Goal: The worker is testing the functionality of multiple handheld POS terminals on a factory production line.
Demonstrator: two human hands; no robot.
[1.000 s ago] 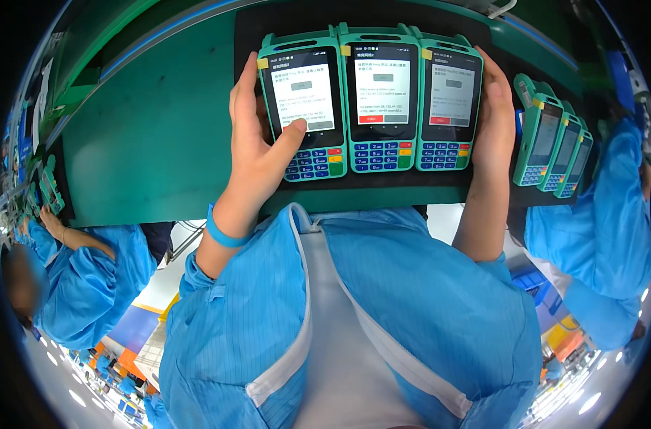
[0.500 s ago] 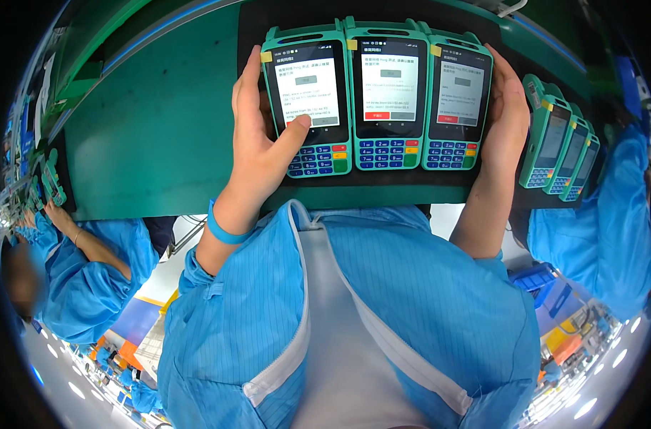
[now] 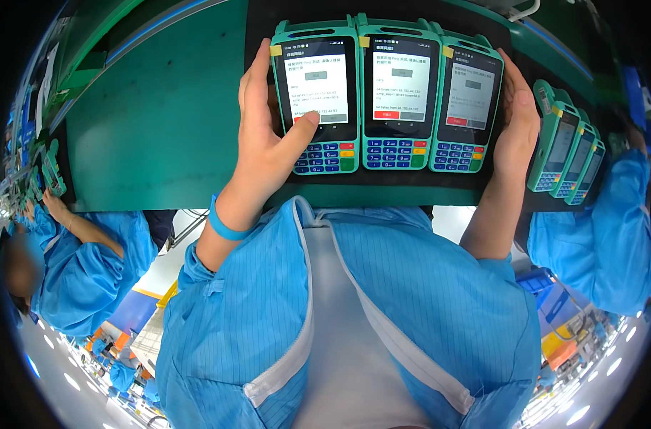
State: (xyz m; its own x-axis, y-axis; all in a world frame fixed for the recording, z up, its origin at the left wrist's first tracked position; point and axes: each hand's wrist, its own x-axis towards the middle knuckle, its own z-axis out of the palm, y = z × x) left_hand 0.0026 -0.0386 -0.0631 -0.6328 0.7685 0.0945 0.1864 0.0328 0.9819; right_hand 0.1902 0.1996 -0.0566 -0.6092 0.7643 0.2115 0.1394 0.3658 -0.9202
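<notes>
Three green payment terminals stand side by side before me: a left one (image 3: pixel 317 89), a middle one (image 3: pixel 398 89) and a right one (image 3: pixel 466 93). Each has a lit screen above a keypad with blue, red, yellow and green keys. My left hand (image 3: pixel 265 136) is closed around the left terminal's edge, its fingers along the side and its thumb over the lower screen, partly covering the buttons there. Against the outer side of the right terminal lies my right hand (image 3: pixel 517 132), fingers stretched upward and fairly straight; its thumb is hidden.
Several more green terminals (image 3: pixel 567 146) stand in a row at the right, on the dark mat (image 3: pixel 261 18). The green tabletop (image 3: pixel 154 114) stretches leftward. A person in blue (image 3: pixel 90 272) sits at the left with a hand near another device; a blue sleeve (image 3: pixel 590 243) shows at the right.
The whole view has shifted slightly, so terminals and hands appear a little further right. Text on the left and middle screens has changed. Both hands keep their places on the terminals.
</notes>
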